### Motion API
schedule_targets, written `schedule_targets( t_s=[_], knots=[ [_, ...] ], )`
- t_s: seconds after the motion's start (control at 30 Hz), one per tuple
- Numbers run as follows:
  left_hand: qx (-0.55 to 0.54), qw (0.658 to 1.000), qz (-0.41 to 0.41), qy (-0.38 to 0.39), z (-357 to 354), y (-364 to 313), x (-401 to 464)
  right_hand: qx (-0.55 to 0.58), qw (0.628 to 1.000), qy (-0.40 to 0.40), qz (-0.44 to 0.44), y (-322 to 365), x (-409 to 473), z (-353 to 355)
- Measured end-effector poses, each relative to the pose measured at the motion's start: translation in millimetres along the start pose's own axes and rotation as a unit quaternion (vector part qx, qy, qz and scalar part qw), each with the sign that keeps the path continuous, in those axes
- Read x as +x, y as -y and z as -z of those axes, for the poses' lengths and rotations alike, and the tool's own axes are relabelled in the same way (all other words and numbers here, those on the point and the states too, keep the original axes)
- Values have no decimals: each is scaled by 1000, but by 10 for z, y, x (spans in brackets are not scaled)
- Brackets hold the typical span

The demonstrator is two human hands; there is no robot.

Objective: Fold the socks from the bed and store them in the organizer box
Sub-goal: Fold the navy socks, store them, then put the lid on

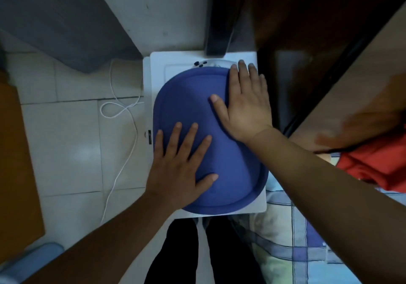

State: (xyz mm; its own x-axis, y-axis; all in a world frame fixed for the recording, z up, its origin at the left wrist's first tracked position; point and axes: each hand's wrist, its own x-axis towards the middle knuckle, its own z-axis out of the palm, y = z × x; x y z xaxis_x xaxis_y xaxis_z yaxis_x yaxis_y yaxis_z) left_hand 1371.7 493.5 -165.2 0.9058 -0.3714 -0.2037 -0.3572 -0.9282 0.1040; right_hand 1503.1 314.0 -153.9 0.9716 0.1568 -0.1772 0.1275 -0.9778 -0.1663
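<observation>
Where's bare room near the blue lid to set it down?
Free: tiled floor left of the white box, apart from the white cable. Crowded: the blue lid fills the box top under left hand and right hand.

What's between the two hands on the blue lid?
Head view: only bare blue lid between left hand and right hand; no socks.

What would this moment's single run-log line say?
left hand: flat on blue lid | right hand: flat on lid | lid: on white box | socks: unseen
</observation>
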Motion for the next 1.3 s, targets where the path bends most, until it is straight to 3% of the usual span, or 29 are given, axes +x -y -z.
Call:
schedule_targets(
  t_s=[0.27, 0.53, 0.63, 0.7, 0.8, 0.83, 0.87, 0.9, 0.97, 1.1, 1.3],
  knots=[
    [4, 999, 6, -40, -53, -13, 10, -15, 999, -51, 0, -130, -1177, -249],
    [14, 1000, 2, -22, -38, -22, 18, -37, 998, -41, -27, -108, -1217, -379],
    [-60, 990, 93, -92, 7, 3, -70, -20, 999, -41, -27, -95, -1227, -320],
    [-195, 936, 251, -154, 23, 1, -209, 20, 998, -55, -7, -122, -1208, -266],
    [-445, 755, 454, -160, 8, -54, -478, 141, 983, -110, -31, -186, -1268, -209],
    [-503, 697, 491, -140, -8, -90, -532, 197, 969, -125, -79, -209, -1330, -214],
    [-535, 661, 509, -130, -24, -128, -564, 256, 946, -131, -148, -227, -1404, -221],
    [-548, 648, 513, -127, -37, -166, -572, 309, 914, -126, -228, -227, -1479, -245],
    [-540, 660, 507, -125, -59, -218, -542, 356, 866, -94, -339, -212, -1614, -339],
    [-536, 656, 512, -137, -185, -245, -464, 336, 869, -98, -351, -208, -1701, -470],
    [-605, 604, 505, -116, -225, -211, -435, 364, 861, -96, -342, -210, -1664, -564]
  ],
)
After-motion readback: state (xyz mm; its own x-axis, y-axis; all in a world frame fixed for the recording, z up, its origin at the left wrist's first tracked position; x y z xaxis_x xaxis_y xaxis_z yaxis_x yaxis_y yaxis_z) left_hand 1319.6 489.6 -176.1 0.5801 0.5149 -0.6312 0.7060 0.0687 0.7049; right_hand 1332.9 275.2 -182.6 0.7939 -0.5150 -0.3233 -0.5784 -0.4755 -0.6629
